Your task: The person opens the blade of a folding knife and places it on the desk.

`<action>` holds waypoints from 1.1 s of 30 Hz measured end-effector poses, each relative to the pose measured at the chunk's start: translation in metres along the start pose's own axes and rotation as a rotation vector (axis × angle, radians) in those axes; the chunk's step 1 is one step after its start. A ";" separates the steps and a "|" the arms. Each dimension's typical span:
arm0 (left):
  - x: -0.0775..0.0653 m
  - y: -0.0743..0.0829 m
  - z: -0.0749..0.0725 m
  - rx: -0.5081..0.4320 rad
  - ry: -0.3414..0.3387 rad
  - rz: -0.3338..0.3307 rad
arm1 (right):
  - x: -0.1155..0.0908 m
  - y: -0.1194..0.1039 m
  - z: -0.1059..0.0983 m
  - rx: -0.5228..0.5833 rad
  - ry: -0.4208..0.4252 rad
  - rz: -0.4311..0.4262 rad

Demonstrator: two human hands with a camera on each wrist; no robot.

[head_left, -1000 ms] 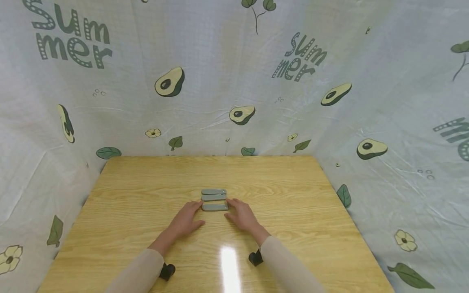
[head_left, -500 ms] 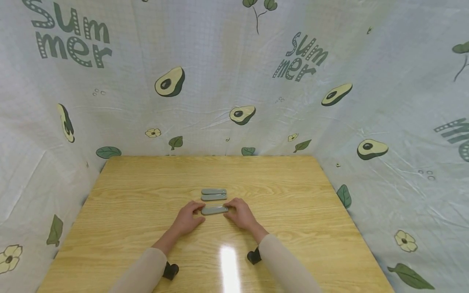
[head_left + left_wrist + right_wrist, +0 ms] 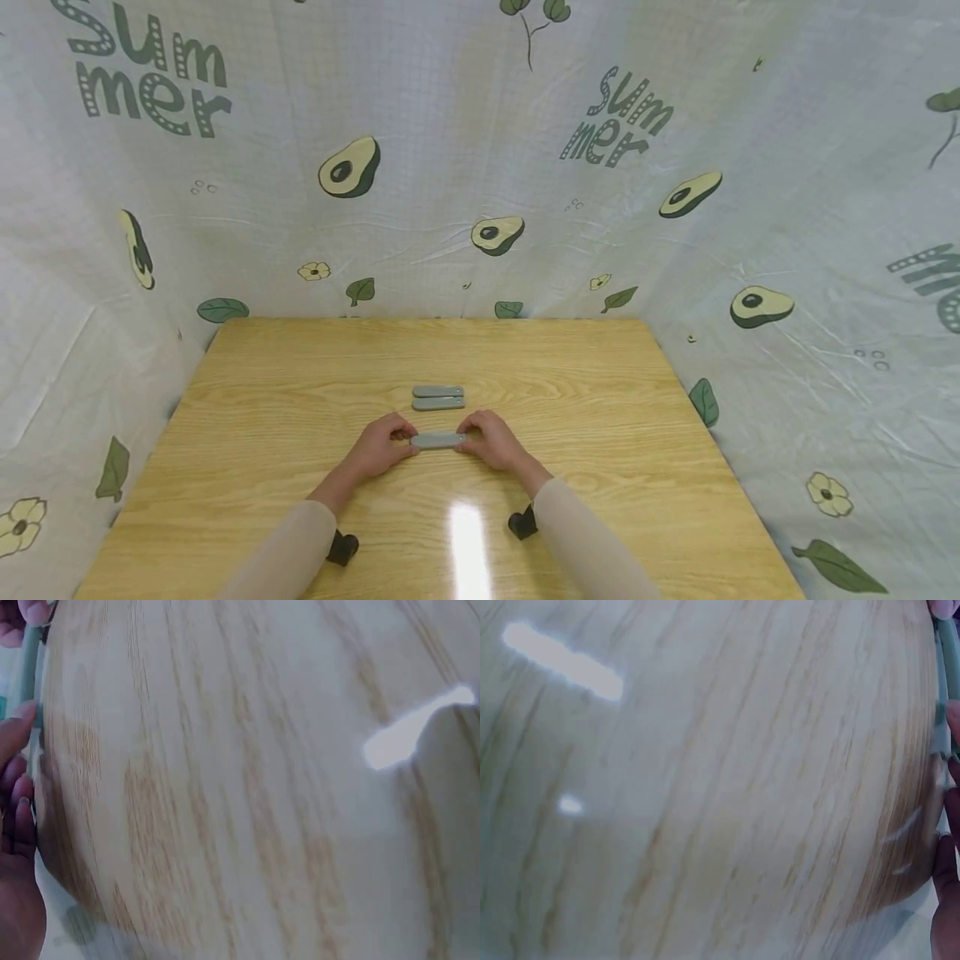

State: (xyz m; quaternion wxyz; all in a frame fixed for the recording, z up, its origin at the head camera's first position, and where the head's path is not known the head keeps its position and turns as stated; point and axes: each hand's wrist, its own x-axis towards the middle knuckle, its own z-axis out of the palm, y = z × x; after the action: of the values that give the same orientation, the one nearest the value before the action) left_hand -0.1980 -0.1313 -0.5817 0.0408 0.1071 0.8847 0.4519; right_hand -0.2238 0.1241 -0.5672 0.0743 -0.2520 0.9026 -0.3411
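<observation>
A slim grey-green bar [image 3: 437, 441] with rounded ends lies crosswise between the two hands in the head view; it looks like a folded pocket knife, but its kind is unsure. My left hand [image 3: 377, 447] pinches its left end between thumb and fingers. At the right end, my right hand [image 3: 492, 442] pinches it likewise. Just beyond, two matching bars [image 3: 438, 404] lie side by side on the table. Both wrist views catch the held bar [image 3: 28, 667] only at the frame edge, partly covered by fingertips.
The wooden table [image 3: 570, 375] has a bright light reflection near its front. A white cloth [image 3: 420, 100] printed with avocados and leaves hangs behind and along both sides. Black wrist cameras [image 3: 342, 549] sit under the sleeves.
The nearest bar has come toward the person, away from the other two. Both hands have gone from lying beside its ends to pinching them. The bar tilted midway and is level again.
</observation>
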 end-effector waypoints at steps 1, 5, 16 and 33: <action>0.000 -0.001 0.000 -0.013 -0.006 -0.005 | -0.001 0.000 -0.001 0.016 -0.007 0.014; 0.001 -0.001 -0.003 -0.128 -0.017 -0.028 | 0.000 -0.001 -0.003 0.144 -0.003 0.065; 0.001 0.003 -0.006 -0.544 -0.084 -0.118 | 0.008 -0.008 0.000 0.499 -0.005 0.186; 0.001 0.018 0.001 -0.739 -0.200 -0.269 | 0.006 -0.041 -0.007 0.659 -0.136 0.264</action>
State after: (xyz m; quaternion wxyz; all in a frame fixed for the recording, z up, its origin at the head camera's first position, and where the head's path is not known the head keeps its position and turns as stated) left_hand -0.1957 -0.1205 -0.5679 0.2212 0.0119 0.6604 0.7175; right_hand -0.2148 0.0985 -0.5346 0.2551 -0.1179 0.7618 -0.5836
